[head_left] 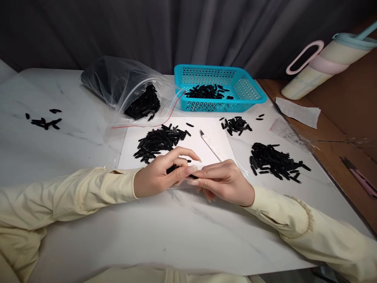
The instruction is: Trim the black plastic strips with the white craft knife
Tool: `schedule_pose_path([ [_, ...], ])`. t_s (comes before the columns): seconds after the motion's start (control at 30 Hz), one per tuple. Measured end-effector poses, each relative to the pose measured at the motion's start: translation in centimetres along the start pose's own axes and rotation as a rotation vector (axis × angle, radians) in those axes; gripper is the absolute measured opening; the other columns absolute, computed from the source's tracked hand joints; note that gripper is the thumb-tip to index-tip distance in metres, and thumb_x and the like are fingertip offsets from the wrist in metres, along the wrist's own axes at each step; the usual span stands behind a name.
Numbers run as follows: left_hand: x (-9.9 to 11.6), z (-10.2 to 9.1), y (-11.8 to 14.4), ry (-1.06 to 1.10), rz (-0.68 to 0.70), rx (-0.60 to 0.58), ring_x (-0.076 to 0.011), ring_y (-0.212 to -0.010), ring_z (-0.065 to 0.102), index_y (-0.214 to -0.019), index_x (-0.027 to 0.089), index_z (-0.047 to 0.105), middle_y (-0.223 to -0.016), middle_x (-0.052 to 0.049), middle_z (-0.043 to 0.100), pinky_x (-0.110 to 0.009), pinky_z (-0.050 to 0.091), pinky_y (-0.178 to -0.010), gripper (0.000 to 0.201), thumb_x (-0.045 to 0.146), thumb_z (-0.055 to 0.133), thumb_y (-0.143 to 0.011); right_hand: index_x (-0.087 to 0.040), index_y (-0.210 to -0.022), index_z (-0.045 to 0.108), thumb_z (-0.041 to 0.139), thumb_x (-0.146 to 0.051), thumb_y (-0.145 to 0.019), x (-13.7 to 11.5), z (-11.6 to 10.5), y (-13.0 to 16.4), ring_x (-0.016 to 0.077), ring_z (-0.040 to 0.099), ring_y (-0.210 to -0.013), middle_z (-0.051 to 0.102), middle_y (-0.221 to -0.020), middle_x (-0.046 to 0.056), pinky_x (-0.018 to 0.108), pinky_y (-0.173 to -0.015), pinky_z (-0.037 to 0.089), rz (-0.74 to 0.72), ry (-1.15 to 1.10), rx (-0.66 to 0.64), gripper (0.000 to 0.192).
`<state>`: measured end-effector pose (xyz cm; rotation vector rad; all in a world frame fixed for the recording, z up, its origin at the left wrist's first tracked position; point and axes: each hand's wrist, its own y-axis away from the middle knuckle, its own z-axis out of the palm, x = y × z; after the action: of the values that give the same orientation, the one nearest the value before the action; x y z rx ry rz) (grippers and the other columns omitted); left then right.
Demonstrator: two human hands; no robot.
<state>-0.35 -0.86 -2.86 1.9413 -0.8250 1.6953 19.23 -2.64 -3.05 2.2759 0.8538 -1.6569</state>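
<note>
So both hands are meeting up right at the near edge of the white sheet [206, 137] in the middle of the table [147, 236]. The left hand [160, 173] is curled around a little bundle of black pieces [173, 169], fingers wrapped loosely over them with the index finger stretched out above. The bundle sits in the crook of that hand, poking out toward the right hand. The right hand [224, 181] is closed in a pinch, fingertips touching the left thumb, and it grips a white craft knife [212, 147] whose blade end sticks up and away from the hand across the sheet. Can't tell if it's pinching a piece too, fingers cover that spot.

Just beyond the left hand, on the sheet, there's a big loose pile of black pieces [159, 141]. Another heap [273, 161] lies to the right of the right hand, off the sheet, and a smaller cluster [235, 125] sits further back near the teal basket [250, 96], which has more of them inside. A clear plastic bag [118, 82] with the same stuff lies back left, and a few strays [44, 122] are way off on the left. A pastel tumbler [321, 67] is tipped over at far right.
</note>
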Motion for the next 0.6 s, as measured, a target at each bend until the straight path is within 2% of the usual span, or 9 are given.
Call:
schedule_pose_path([
  [0.13, 0.4, -0.1, -0.5, 0.076, -0.138, 0.056, -0.0038, -0.041, 0.031, -0.104, 0.014, 0.056, -0.054, 0.008, 0.039, -0.017, 0.027, -0.039, 0.031, 0.038, 0.052, -0.086, -0.011, -0.084, 0.073, 0.063, -0.028, -0.081, -0.3, 0.1, 0.0, 0.0084, 0.048, -0.03, 0.059, -0.049, 0.0, 0.02, -0.031, 0.041, 0.156, -0.203, 0.142, 0.02],
  [0.2, 0.5, 0.0, -0.7, 0.058, -0.167, 0.039, -0.0036, -0.04, 0.029, -0.103, 0.013, 0.062, -0.053, 0.007, 0.037, -0.018, 0.024, -0.038, 0.032, 0.039, 0.054, -0.084, -0.011, -0.082, 0.071, 0.061, -0.032, -0.082, -0.4, 0.2, 0.0, 0.0082, 0.048, -0.03, 0.059, -0.05, 0.0, 0.02, -0.03, 0.04, 0.203, -0.238, 0.161, 0.023],
  [0.33, 0.5, 0.1, -0.6, 0.061, -0.149, 0.008, -0.0042, -0.041, 0.024, -0.1, 0.014, 0.067, -0.048, 0.007, 0.034, -0.02, 0.022, -0.039, 0.03, 0.036, 0.052, -0.086, -0.013, -0.077, 0.067, 0.053, -0.035, -0.087, -0.6, 0.7, 0.2, 0.007, 0.049, -0.032, 0.058, -0.052, 0.0, 0.019, -0.035, 0.042, 0.211, -0.101, 0.11, 0.028],
  [0.47, 0.4, 0.1, -0.5, 0.046, -0.158, 0.059, -0.0047, -0.042, 0.027, -0.089, 0.013, 0.066, -0.047, 0.007, 0.033, -0.019, 0.023, -0.04, 0.028, 0.036, 0.05, -0.087, -0.015, -0.072, 0.063, 0.058, -0.036, -0.084, -0.9, 0.6, 0.4, 0.0071, 0.047, -0.034, 0.052, -0.042, -0.004, 0.018, -0.039, 0.039, 0.189, 0.043, 0.039, 0.024],
  [0.53, 0.5, 0.1, -0.5, 0.043, -0.162, 0.085, -0.0046, -0.042, 0.028, -0.084, 0.013, 0.061, -0.049, 0.008, 0.034, -0.019, 0.025, -0.04, 0.028, 0.036, 0.046, -0.089, -0.016, -0.061, 0.057, 0.057, -0.036, -0.084, -1.2, 0.2, 0.4, 0.0064, 0.042, -0.034, 0.047, -0.038, -0.004, 0.019, -0.039, 0.036, 0.171, 0.138, 0.113, 0.031],
  [0.6, 0.5, 0.1, -0.4, 0.067, -0.168, 0.047, -0.0046, -0.042, 0.028, -0.082, 0.014, 0.055, -0.05, 0.008, 0.034, -0.018, 0.026, -0.041, 0.028, 0.037, 0.042, -0.09, -0.018, -0.053, 0.049, 0.048, -0.037, -0.09, -1.5, -0.2, 0.4, 0.0059, 0.039, -0.035, 0.045, -0.039, -0.004, 0.02, -0.041, 0.034, 0.16, 0.218, 0.211, 0.041],
])
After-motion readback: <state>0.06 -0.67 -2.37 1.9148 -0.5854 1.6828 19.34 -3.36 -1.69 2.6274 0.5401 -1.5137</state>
